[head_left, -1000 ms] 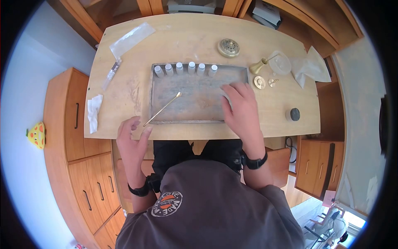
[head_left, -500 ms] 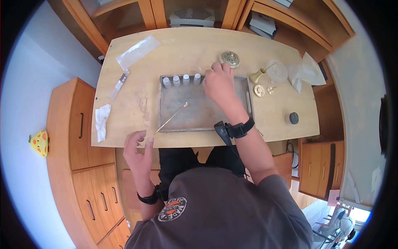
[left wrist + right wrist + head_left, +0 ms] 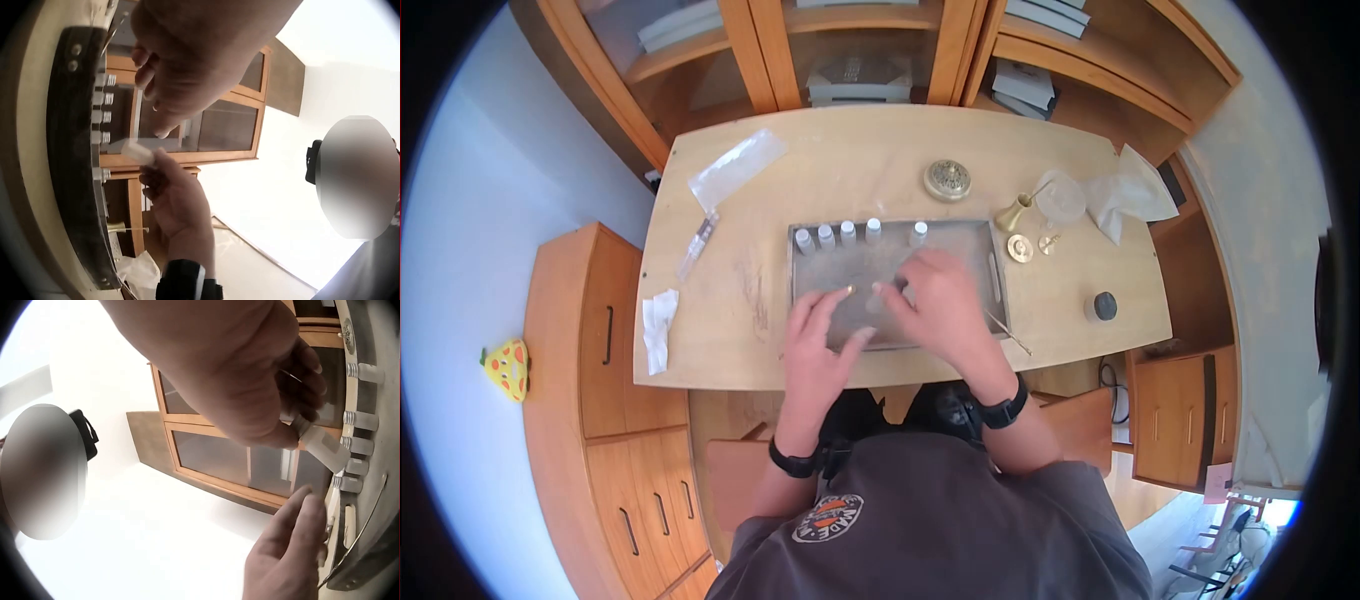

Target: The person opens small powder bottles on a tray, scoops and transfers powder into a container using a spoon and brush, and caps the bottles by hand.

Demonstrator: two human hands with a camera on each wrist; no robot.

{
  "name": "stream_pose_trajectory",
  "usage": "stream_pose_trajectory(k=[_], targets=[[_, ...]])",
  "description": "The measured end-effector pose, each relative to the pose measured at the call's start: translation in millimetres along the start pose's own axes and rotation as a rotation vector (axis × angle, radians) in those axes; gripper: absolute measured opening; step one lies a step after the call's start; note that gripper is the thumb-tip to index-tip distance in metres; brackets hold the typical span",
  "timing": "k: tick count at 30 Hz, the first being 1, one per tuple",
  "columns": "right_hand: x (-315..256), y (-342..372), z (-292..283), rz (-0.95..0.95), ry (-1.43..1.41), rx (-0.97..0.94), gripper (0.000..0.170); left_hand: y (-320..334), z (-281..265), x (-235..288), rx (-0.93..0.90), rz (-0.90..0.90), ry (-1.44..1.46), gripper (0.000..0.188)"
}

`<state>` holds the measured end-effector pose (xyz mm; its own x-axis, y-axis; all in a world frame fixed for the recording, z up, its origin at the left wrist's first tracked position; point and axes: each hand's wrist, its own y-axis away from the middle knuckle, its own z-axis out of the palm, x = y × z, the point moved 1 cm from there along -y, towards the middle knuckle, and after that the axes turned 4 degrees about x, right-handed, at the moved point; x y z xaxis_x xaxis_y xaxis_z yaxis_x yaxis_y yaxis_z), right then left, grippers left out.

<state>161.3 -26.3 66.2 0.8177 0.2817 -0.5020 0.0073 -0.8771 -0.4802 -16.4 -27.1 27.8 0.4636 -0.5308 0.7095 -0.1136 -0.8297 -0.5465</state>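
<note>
We log the right hand point(image 3: 945, 310) with thumb and fingers clamped on the neck end of a frosted bottle point(image 3: 326, 450), tilted and raised over the tray point(image 3: 820, 272). The left hand point(image 3: 820, 350) has thumb and fingers apart, nothing gripped, near the bottle without touching it. Along the tray's far edge we count five upright vials: four point(image 3: 847, 232) grouped from the far left corner, one point(image 3: 918, 234) set apart to their right. A brass burner point(image 3: 947, 180) sits beyond that edge; a dark-lidded jar point(image 3: 1105, 306) stands near the worktop's point(image 3: 740, 300) right edge.
</note>
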Motion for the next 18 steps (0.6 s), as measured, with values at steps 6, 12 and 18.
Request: stream_pose_trajectory(k=[6,12,18], targets=[[0.3,11.7,2.2,0.086,0.002,-0.022,0.030,1.8,28.3,-14.2,-0.153,0.046,-0.044,0.035],[1.0,17.3,9.4,0.123,0.004,-0.081,0.028,-1.4,31.4,-11.9,-0.156,0.110,-0.037,0.033],[6.6,19.6,9.0,-0.042,-0.017,-0.084,0.020,-8.9,35.9,-12.3,-0.191,0.144,-0.015,0.030]])
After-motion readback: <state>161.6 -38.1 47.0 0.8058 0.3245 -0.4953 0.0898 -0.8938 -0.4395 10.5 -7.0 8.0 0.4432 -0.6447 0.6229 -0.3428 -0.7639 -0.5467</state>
